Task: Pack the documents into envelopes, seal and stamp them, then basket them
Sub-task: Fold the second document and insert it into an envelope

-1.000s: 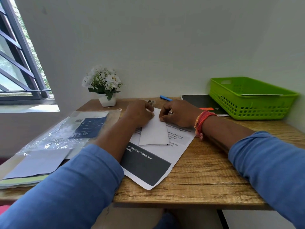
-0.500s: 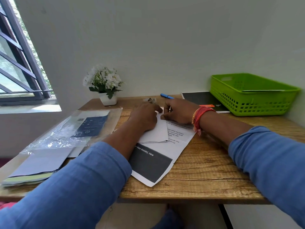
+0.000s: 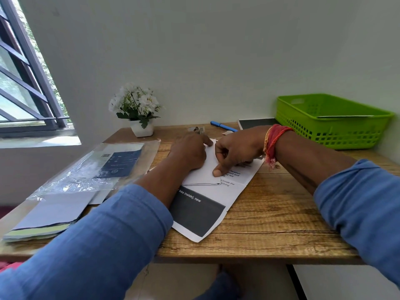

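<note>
Wooden surface stands against a pale wall, with a green basket at its far right. Both hands press flat on a white envelope lying on a printed sheet; the left hand and right hand grip nothing, fingers curled down. Readable words: "box inside), new". Other lines are covered or too blurred.

In the upper left of the frame there is a window with dark bars. Near the middle, a small white pot of white flowers stands on the wooden table. To its right lie a blue pen and a black notebook.
</note>
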A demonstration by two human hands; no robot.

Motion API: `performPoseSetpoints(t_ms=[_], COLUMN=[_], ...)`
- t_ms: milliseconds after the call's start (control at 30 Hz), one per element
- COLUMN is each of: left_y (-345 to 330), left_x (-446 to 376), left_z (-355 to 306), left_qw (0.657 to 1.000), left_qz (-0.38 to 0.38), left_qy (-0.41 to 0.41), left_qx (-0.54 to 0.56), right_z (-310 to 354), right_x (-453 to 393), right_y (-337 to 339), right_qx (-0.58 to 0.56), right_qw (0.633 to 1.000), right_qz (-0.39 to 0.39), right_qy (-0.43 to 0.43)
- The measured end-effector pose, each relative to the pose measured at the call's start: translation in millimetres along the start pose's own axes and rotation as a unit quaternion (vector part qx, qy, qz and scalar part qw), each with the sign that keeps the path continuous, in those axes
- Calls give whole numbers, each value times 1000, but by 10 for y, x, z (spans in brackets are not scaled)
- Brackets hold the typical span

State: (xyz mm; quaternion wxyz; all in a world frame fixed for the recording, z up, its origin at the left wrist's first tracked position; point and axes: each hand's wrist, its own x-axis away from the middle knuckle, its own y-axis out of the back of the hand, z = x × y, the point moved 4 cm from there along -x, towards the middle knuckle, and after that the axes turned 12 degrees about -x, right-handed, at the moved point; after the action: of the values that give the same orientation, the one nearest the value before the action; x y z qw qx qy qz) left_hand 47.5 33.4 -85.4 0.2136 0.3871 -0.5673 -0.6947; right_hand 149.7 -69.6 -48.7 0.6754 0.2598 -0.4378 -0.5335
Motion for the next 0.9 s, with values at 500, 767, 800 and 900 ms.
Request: performPoseSetpoints(t_ms=[500,767,800,900], left_y=[-8,-13,-15,-15], left_x=[20,10,8,11], left_z=[12,18,19,22], left_qw=[1000,1000,1000,1000], left_qz=[-6,-7,-7,-8], left_qy=[8,9,7,10], left_qx=[22,22,21,25], right_z=[-160,-252,-240,-246], right_x=[11,-62,-71,-131], right_y=[81,134,132,124], right_qx=[-69,-2,2,18], right_qw=[994,985,984,983], right_qz=[-66,-157,-166,-179], right_qy=[56,70,67,43])
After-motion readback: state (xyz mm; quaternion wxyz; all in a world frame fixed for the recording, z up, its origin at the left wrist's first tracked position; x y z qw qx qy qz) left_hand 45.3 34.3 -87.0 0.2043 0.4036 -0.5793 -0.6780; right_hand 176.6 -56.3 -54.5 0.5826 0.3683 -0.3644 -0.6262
